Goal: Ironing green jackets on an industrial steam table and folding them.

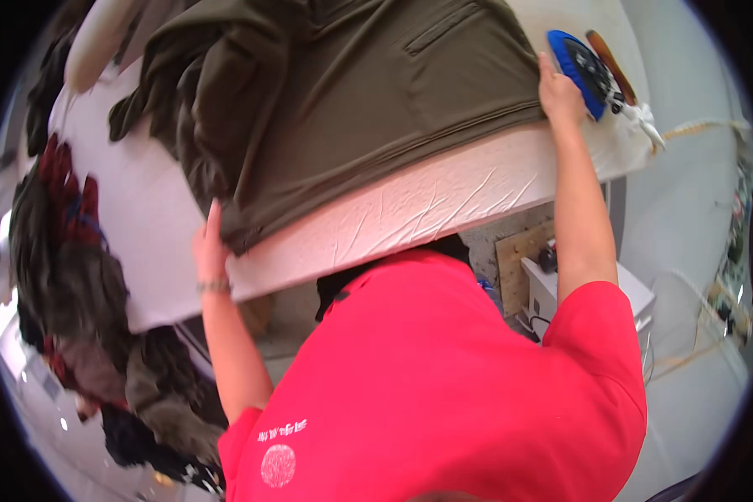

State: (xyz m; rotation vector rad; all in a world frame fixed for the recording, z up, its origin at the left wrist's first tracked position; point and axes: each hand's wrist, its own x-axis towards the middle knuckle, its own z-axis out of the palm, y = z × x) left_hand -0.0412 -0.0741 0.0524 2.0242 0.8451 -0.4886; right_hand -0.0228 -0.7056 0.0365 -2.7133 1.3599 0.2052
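olive garment [351, 100] lies on white table [155, 251], 2 hands [212, 251] [563, 100] at its edge

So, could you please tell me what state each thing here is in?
Olive garment: spread out, bunched at left
Left hand: touching its near left corner
Right hand: touching its right edge
White table cover: creased along near edge
Blue-edged iron: set aside, heat unclear
Dark clothes: crumpled

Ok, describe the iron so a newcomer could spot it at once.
Find the pale table, then the olive garment spread on it. Past the garment's right edge, beside the right hand, sits the iron. Its bright blue rim and brown handle set it apart from the garment.
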